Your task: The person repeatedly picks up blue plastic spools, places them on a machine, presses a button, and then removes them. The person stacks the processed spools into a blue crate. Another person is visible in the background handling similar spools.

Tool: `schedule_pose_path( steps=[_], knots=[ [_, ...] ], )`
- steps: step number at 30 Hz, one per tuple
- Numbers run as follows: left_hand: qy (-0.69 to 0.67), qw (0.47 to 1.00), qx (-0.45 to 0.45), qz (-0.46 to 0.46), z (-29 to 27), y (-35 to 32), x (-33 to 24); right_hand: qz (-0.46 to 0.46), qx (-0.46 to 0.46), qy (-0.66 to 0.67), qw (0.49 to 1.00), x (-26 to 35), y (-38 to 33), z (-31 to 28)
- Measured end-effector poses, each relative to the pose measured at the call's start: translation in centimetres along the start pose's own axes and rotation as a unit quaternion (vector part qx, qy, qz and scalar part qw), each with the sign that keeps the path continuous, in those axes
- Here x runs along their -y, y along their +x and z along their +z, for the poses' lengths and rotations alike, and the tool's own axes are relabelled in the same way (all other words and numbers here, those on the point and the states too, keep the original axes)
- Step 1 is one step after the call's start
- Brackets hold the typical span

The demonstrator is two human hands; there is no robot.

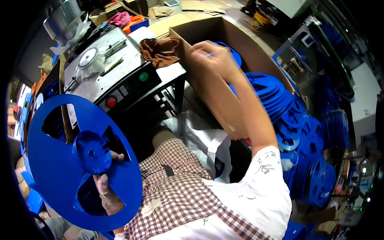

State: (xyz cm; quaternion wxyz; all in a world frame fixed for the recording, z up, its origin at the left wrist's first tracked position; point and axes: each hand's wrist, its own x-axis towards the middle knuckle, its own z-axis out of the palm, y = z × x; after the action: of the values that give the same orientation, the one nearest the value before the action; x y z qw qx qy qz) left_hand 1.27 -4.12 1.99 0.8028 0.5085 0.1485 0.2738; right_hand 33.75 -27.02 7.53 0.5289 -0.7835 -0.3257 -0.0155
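A large blue plastic reel flange (48, 168) with a raised round hub and wide cut-outs stands tilted at the left. My left hand (106, 194) grips it from behind; the thumb side shows through the lower cut-out and fingertips show beside the hub. My right hand (216, 58) is over the near wall of an open cardboard box (216, 100), its fingers bent and smeared by motion. Whether anything is in them cannot be made out. Inside the box, beyond that hand, lies a blue reel part (234, 54).
A metal-topped machine (132, 60) with a green button (144, 76) and a red button (111, 103) stands at the upper left. A brown cloth (160, 51) lies at its corner. Stacked blue reel flanges (272, 96) fill the right side. A white plastic sack (196, 132) hangs below the box.
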Motion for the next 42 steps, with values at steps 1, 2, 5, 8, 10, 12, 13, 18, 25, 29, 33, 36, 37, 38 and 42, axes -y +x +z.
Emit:
schedule_pose_path(
  steps=[1, 2, 5, 8, 10, 12, 13, 18, 25, 29, 33, 36, 37, 38, 42],
  knots=[
    [0.0, 1.0, -0.007, 0.029, -0.3, -0.2, 0.0, 0.015, -0.031, -0.095, 0.995, -6.5, 3.0, -3.1],
    [-0.003, 0.999, -0.032, 0.031, -0.2, -0.2, -0.3, 0.122, -0.053, -0.155, 0.979, -11.5, 4.6, -5.5],
    [-0.029, 0.999, -0.037, 0.027, -2.0, -1.0, -0.8, 0.174, -0.069, -0.239, 0.953, -23.4, 7.0, -8.5],
    [-0.028, 0.985, -0.156, 0.073, 0.7, -4.6, -3.3, 0.127, 0.016, -0.327, 0.936, -30.7, 12.7, -0.3],
    [-0.111, 0.988, -0.103, -0.027, -1.5, -1.4, -3.3, 0.173, 0.024, -0.298, 0.938, -36.6, 8.4, -7.2],
    [-0.076, 0.988, -0.117, -0.072, -3.3, -1.8, -5.1, 0.187, 0.114, -0.311, 0.925, -40.5, 9.8, -9.0],
    [-0.016, 0.995, -0.043, -0.094, -5.1, -1.0, -5.4, 0.172, 0.11, -0.315, 0.927, -40.9, 11.2, -7.8],
    [-0.033, 0.999, 0.0, 0.001, -6.9, -4.0, -3.4, 0.129, 0.088, -0.351, 0.923, -38.3, 21.6, 3.4],
    [-0.096, 0.994, 0.052, 0.008, -9.0, -3.9, -3.0, 0.044, -0.043, -0.24, 0.969, -26.1, 19.2, 4.9],
    [-0.097, 0.992, 0.08, 0.017, -7.8, -2.5, -3.9, -0.039, -0.11, -0.047, 0.992, -14.5, 12.7, 5.4],
    [-0.17, 0.984, 0.045, -0.015, -7.0, -0.8, -4.0, -0.061, -0.114, 0.133, 0.983, -1.3, 0.6, 6.5],
    [-0.197, 0.973, 0.116, 0.005, -7.1, 0.7, -2.0, -0.067, -0.048, 0.231, 0.969, 4.4, -7.5, 10.0],
    [-0.215, 0.965, 0.15, 0.014, -6.7, 0.9, -1.4, -0.074, -0.015, 0.237, 0.969, 5.9, -10.0, 10.9],
    [-0.207, 0.965, 0.161, 0.0, -6.5, 1.2, -1.1, -0.086, 0.02, 0.235, 0.968, 7.0, -11.9, 12.1],
    [-0.235, 0.956, 0.172, 0.04, -3.5, 0.5, -2.6, -0.305, 0.113, 0.07, 0.943, 8.9, -13.7, 18.2]
  ],
)
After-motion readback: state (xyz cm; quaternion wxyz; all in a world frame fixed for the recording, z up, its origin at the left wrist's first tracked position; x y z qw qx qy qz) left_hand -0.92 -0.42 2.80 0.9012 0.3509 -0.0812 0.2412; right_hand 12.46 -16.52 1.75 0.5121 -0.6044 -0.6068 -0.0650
